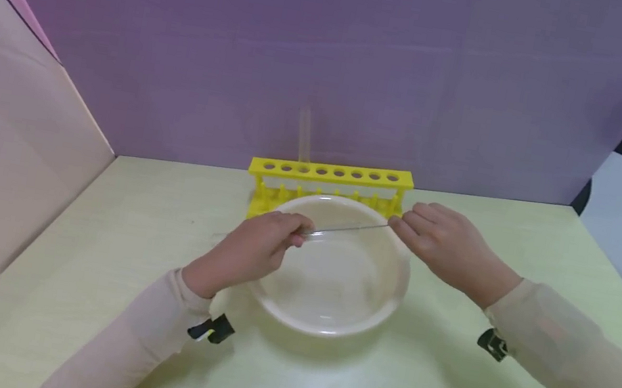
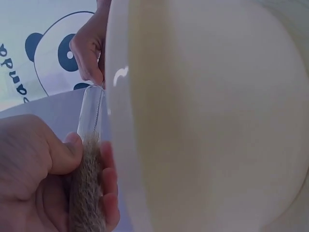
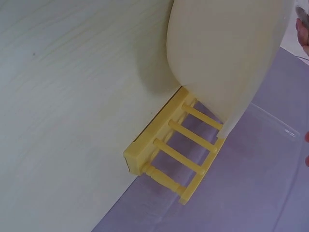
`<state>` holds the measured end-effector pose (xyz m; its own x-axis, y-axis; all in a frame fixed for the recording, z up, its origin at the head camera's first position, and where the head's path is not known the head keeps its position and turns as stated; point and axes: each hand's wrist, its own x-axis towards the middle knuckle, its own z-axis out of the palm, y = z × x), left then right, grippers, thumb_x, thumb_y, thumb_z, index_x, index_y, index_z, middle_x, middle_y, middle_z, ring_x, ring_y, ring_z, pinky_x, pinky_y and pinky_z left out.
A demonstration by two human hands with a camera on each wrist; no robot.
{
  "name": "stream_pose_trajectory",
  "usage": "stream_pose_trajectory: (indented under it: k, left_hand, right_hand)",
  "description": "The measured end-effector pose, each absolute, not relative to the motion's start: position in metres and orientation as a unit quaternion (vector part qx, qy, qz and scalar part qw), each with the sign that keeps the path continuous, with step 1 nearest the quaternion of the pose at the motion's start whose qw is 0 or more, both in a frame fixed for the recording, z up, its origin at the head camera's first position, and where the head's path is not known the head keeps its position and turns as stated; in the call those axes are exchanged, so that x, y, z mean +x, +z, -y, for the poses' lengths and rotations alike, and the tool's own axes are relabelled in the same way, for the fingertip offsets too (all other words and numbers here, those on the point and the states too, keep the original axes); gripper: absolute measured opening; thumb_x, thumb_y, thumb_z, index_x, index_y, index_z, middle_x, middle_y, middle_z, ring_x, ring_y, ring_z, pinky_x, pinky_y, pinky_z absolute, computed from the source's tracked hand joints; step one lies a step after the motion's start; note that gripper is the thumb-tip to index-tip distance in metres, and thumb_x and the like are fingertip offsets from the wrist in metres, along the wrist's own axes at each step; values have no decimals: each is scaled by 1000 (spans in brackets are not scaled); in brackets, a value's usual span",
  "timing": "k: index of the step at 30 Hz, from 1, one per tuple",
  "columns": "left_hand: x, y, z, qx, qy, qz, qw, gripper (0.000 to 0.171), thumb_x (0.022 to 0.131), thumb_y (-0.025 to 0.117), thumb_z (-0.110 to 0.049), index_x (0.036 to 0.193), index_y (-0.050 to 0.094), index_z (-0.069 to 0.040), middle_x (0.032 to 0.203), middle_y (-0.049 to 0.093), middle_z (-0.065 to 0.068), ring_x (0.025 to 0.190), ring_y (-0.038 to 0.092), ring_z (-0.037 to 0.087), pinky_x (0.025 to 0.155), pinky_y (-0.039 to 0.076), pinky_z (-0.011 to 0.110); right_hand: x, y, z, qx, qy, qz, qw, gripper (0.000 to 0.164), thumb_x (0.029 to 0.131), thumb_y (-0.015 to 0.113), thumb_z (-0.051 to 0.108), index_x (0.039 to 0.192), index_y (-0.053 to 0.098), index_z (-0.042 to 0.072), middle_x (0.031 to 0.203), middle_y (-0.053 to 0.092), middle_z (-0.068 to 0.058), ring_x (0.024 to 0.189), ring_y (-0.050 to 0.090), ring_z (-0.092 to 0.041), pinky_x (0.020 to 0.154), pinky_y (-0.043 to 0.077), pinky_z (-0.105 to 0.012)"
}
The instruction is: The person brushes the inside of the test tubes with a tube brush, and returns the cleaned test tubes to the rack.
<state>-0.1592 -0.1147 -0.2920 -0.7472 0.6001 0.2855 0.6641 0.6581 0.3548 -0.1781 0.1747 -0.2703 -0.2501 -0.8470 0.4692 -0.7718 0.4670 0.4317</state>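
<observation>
Over the white basin (image 1: 325, 328), my left hand (image 1: 253, 243) grips a clear test tube (image 2: 89, 113), fingers and thumb wrapped round it. Inside the tube sits a test tube brush (image 2: 87, 188) with brownish bristles, its head within the left hand's grasp. The brush's thin wire handle (image 1: 372, 227) comes out of the tube's mouth toward the right. My right hand (image 1: 441, 243) pinches the end of that wire, above the basin's right rim. In the right wrist view only the right fingertips (image 3: 307, 151) show, at the edge.
Behind the basin stands a yellow test tube rack (image 1: 333, 172), with another clear test tube (image 1: 304, 134) upright in it, left of its middle. A purple panel (image 1: 310, 50) rises along the table's back edge. Printed panels flank both sides.
</observation>
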Motion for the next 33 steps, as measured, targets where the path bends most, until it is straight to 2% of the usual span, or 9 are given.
stream_pose_trajectory:
  k: [5, 14, 25, 29, 33]
  left_hand:
    - [-162, -291, 117, -345, -256, 903, 31, 19, 95, 53, -5, 112, 60, -1, 90, 63, 3, 81, 57, 16, 77, 50, 29]
    - [-166, -288, 120, -323, -304, 896, -10, 18, 97, 49, -6, 111, 60, -2, 84, 60, 3, 66, 45, 12, 60, 42, 24]
    - [-173, -291, 125, -319, -343, 882, -56, 17, 99, 46, -9, 108, 59, -4, 82, 60, 4, 64, 45, 13, 59, 41, 25]
    - [-173, -290, 127, -316, -355, 877, -76, 18, 100, 45, -9, 108, 59, -4, 81, 58, 1, 65, 46, 13, 59, 41, 26]
    - [-172, -288, 128, -312, -363, 873, -92, 18, 100, 43, -8, 108, 59, -3, 81, 59, 4, 67, 47, 14, 60, 42, 26]
  right_hand:
    - [-181, -271, -179, 527, -45, 774, 349, 39, 60, 72, -20, 95, 63, -5, 78, 60, -10, 70, 53, -24, 62, 52, -34]
    - [-184, -267, -185, 526, -49, 769, 360, 44, 57, 76, -20, 97, 65, -6, 80, 63, -12, 70, 55, -25, 61, 53, -35]
    - [-185, -265, -191, 525, -51, 766, 368, 44, 57, 77, -19, 97, 65, -6, 81, 64, -12, 70, 55, -25, 62, 53, -35]
    - [-186, -266, -193, 530, -43, 758, 378, 41, 58, 74, -20, 96, 65, -7, 81, 63, -13, 70, 53, -26, 61, 52, -36]
    - [-187, -267, -196, 535, -36, 751, 386, 39, 60, 71, -20, 97, 65, -7, 82, 63, -14, 71, 53, -27, 62, 52, -38]
